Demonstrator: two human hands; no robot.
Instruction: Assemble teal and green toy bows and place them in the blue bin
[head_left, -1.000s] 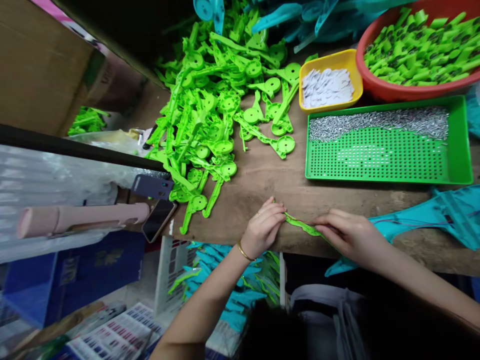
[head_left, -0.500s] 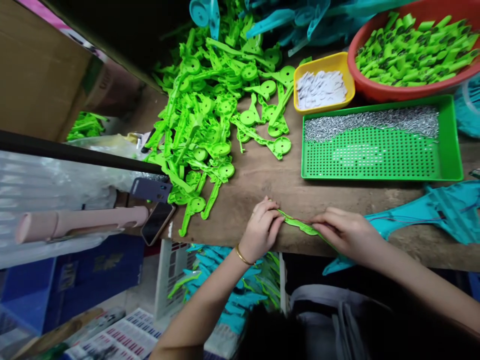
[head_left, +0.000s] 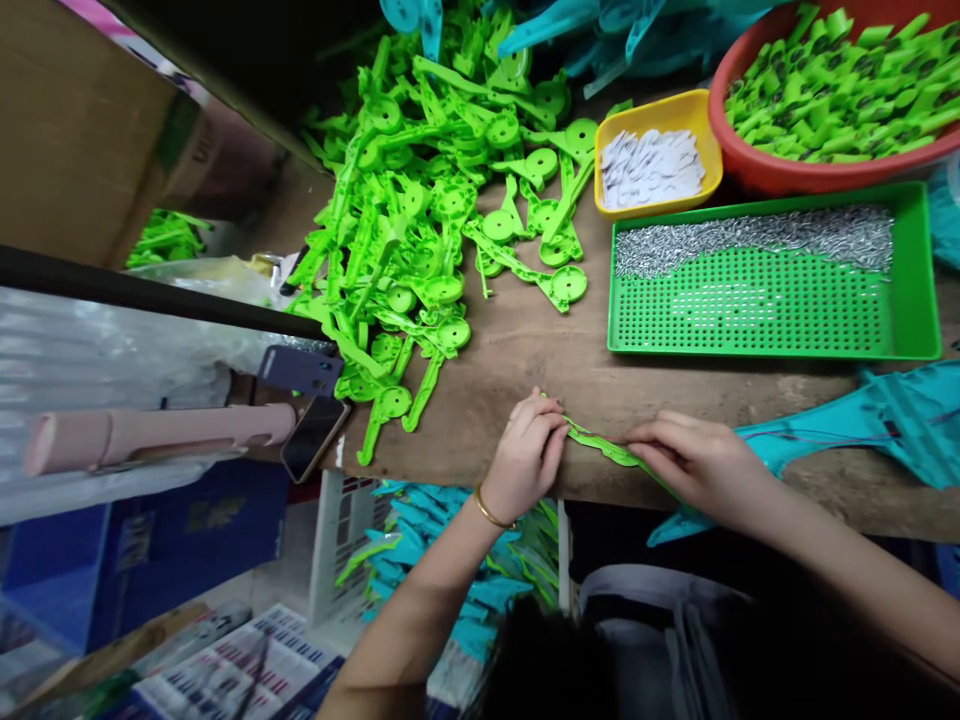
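Note:
Near the front edge of the wooden table (head_left: 540, 360) my left hand (head_left: 526, 452) and my right hand (head_left: 694, 462) both grip one long green plastic part (head_left: 600, 444). The left hand's fingers curl over the part's left end. The fingers of my right hand pinch its right end, where a teal part (head_left: 675, 525) sticks out below the hand. A big heap of green plastic parts (head_left: 427, 220) lies on the table behind my left hand.
A green perforated tray (head_left: 772, 300) holds small metal pins. Behind it stand a yellow tub of white pieces (head_left: 654, 165) and a red basin of green parts (head_left: 832, 100). Teal parts (head_left: 885, 420) lie at right. A phone (head_left: 313, 440) and pink tube (head_left: 150, 435) sit left.
Both hands stay on the green part; the left hand's fingers have curled a little tighter over its end. The view has shifted slightly.

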